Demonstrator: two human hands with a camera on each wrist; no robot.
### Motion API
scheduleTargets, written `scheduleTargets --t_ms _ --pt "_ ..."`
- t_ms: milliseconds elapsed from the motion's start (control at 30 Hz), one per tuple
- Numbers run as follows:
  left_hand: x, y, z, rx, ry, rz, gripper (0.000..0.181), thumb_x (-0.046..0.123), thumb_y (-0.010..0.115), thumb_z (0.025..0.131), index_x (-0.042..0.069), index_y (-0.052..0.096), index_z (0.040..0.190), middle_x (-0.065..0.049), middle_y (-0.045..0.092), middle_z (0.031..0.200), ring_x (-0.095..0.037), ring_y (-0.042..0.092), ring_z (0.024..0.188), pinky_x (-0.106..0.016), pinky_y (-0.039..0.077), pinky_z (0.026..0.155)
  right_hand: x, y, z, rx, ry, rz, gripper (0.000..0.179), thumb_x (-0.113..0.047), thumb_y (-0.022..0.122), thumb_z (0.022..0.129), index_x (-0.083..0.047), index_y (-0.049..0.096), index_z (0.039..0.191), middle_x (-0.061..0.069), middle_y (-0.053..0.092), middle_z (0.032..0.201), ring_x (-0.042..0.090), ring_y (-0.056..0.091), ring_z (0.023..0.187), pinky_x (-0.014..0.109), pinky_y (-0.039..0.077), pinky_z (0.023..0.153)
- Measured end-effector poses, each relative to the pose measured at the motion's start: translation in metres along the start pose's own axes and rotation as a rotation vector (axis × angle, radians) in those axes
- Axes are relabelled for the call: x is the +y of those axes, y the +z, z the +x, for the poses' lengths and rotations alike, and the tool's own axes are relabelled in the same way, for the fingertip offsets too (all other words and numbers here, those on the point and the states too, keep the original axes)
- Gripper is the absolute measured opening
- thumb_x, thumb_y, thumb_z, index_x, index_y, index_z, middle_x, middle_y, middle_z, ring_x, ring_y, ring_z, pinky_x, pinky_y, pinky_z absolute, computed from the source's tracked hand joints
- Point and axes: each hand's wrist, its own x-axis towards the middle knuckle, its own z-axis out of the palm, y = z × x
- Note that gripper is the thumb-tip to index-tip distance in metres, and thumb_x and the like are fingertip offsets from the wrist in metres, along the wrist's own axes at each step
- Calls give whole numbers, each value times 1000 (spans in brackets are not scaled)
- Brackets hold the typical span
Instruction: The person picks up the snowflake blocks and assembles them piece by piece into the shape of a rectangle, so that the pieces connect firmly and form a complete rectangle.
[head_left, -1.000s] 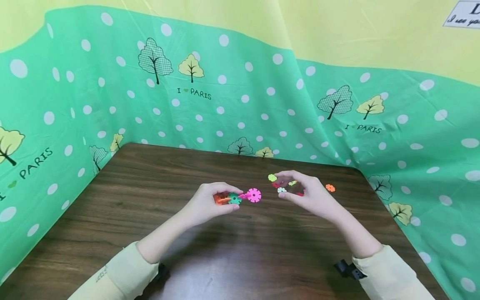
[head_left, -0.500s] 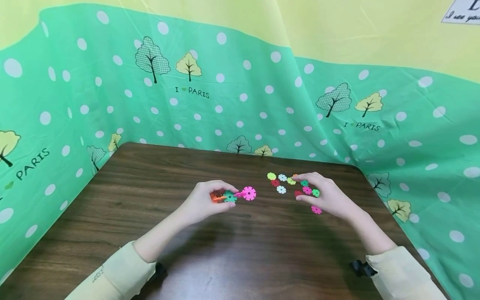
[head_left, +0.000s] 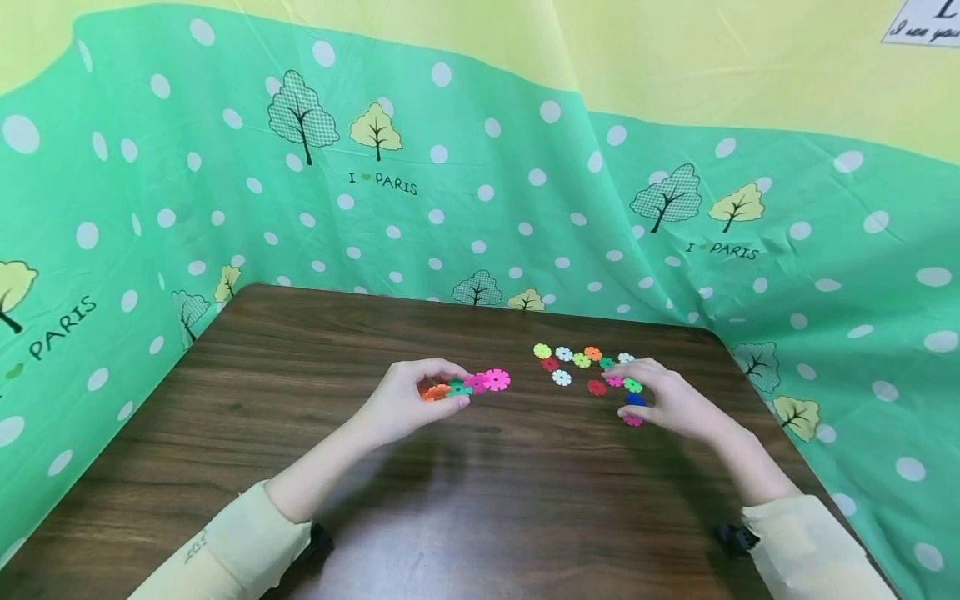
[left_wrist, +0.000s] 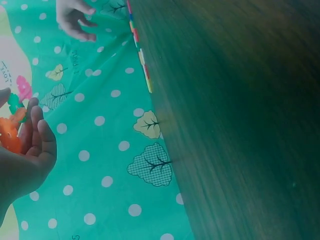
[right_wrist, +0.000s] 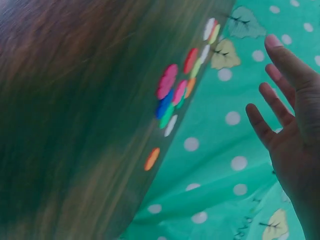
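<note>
My left hand [head_left: 408, 400] grips a short chain of notched plastic discs, snowflake-shaped building pieces, held above the table. Orange discs [left_wrist: 11, 134] sit inside the palm, a green disc [head_left: 458, 388] shows between thumb and fingers, and pink discs [head_left: 497, 380] stick out to the right. My right hand [head_left: 678, 402] hovers over the right side of the loose discs, thumb and fingers spread with nothing between them. Under it lie a blue disc [head_left: 635, 400], a pink disc [head_left: 633, 420] and a green disc [head_left: 633, 386], partly covered by the hand in the head view.
Several more loose discs lie flat left of the right hand, among them a red disc [head_left: 596, 387], a white disc [head_left: 562, 377] and a yellow disc [head_left: 542, 351]. An orange disc [right_wrist: 152, 159] lies apart. The dark wooden table [head_left: 480, 517] is backed by a green dotted cloth [head_left: 420, 242].
My right hand has moved right and slightly down, away from the chain, uncovering discs on its left. The left hand keeps its grip and shifts slightly left; the chain's pink end has turned a little.
</note>
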Motion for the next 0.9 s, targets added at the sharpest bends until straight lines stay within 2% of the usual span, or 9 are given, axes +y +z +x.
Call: scheduleTargets --t_ms 133,200,300,633,900 --pt "1 0 0 7 -10 6 23 28 75 80 26 69 102 8 69 89 -14 59 72 -26 50 62 10 5 -7 -33 0 5 59 -10 86 64 -9 63 118 3 65 117 21 56 107 31 48 87" --pt "1 -1 0 7 -13 8 22 27 74 81 26 69 102 8 68 91 -14 60 73 -27 51 63 14 7 -10 -66 38 16 57 -10 85 66 -9 63 119 4 65 117 24 57 109 40 49 87" --pt "1 -1 -1 3 -16 8 21 27 73 82 27 68 103 9 68 93 -13 60 73 -28 52 63 21 10 -16 -113 106 27 54 -11 83 70 -9 63 120 4 65 117 26 59 110 46 49 88" --pt "4 -2 0 -4 -16 -1 22 28 73 82 26 69 104 7 68 94 -13 59 73 -26 51 63 44 30 -29 -130 208 88 42 -13 80 74 -8 67 114 7 67 113 30 59 108 50 48 88" --pt "4 0 0 4 -44 -7 25 25 74 83 22 68 107 5 68 98 -12 59 77 -25 51 65 51 41 -29 -130 249 120 36 -14 80 74 -11 69 108 1 69 104 25 63 101 49 49 87"
